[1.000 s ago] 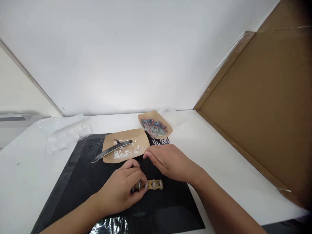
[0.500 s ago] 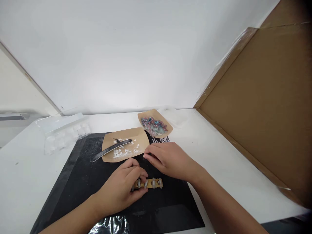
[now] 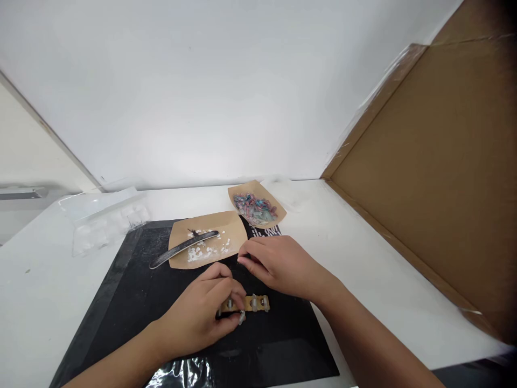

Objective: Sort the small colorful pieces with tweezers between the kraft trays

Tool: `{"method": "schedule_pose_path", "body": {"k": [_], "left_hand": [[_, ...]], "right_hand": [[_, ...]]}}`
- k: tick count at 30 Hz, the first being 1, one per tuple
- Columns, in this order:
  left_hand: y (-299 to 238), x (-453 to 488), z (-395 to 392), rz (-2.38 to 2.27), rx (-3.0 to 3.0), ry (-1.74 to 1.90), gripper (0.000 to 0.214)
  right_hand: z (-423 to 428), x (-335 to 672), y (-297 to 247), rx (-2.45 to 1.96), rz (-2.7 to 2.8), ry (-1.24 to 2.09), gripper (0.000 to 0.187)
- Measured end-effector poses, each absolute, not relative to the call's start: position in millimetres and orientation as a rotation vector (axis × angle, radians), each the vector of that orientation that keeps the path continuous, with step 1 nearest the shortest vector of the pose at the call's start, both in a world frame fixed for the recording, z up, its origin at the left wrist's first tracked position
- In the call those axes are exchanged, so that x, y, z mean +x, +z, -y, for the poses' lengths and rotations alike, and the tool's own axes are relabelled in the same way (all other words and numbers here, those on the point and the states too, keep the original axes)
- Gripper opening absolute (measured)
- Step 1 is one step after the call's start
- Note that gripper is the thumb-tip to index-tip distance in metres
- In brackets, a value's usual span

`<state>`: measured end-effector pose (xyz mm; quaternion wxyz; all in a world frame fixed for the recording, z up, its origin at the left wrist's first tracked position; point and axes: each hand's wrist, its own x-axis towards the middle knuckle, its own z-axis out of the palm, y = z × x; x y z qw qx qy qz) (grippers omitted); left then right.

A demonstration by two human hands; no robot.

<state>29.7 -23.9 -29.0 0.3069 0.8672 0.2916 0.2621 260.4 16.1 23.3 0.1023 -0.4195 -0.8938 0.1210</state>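
One white table (image 3: 383,269) carries a shiny black rectangular mat (image 3: 133,296). Over the mat, the right hand (image 3: 274,264) hangs knuckles up, wrist bent, thumb and forefinger drawn together; whether they hold anything, I cannot tell. Nearer, the left hand (image 3: 214,304) curls palm down from the lower left. Under its fingers, a narrow yellowish strip (image 3: 249,303) lies sideways on the mat. Thumb and fingertips pinch a small translucent oblong piece (image 3: 242,317) at the strip's near edge.
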Motion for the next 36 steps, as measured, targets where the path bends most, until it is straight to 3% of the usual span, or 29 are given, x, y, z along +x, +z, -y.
{"method": "schedule_pose_path", "body": {"k": [36], "left_hand": [[-29.1,29.6,24.6,-0.859,2.399,0.683,0.015]], "right_hand": [[-15.4,260.2,21.6,-1.247,2.646,0.354,0.023]]}}
